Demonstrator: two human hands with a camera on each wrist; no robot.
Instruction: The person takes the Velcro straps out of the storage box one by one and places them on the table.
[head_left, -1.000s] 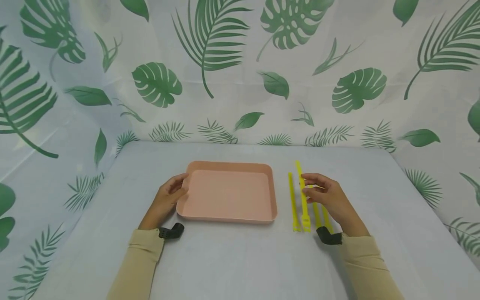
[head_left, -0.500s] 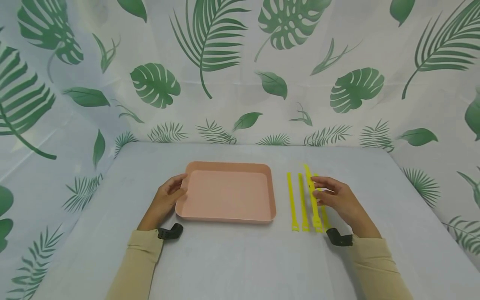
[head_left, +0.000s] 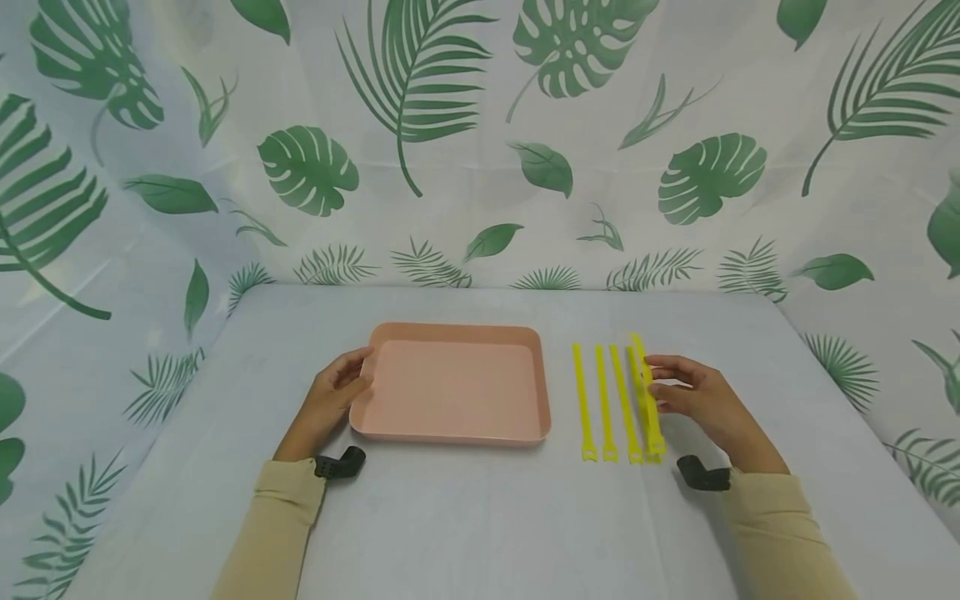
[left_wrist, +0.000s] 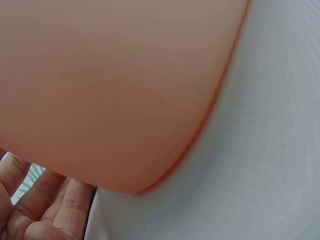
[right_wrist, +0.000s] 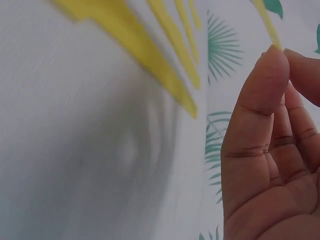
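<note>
My left hand (head_left: 327, 406) rests at the left side of a pink rectangular tray (head_left: 453, 390), its thumb and fingers against the edge. In the left wrist view its fingers (left_wrist: 73, 207) are partly hidden behind the tray's wall. My right hand (head_left: 697, 398) pinches one end-slotted yellow cable strap (head_left: 652, 421) between thumb and fingertips, its wide slotted end towards me. The held strap overlaps the rightmost of several similar yellow straps (head_left: 605, 408) lying side by side right of the tray. Only a thin piece of the held strap shows above the fingertips in the right wrist view.
A pale cloth covers the table (head_left: 480, 517). Behind it and at both sides hangs a white curtain (head_left: 450, 208) printed with green leaves. Each wrist wears a black camera mount (head_left: 341, 463).
My right hand has moved to the right with the pinched strap, passing over the row and uncovering the straps lying further left. The left hand and the tray stay in place.
</note>
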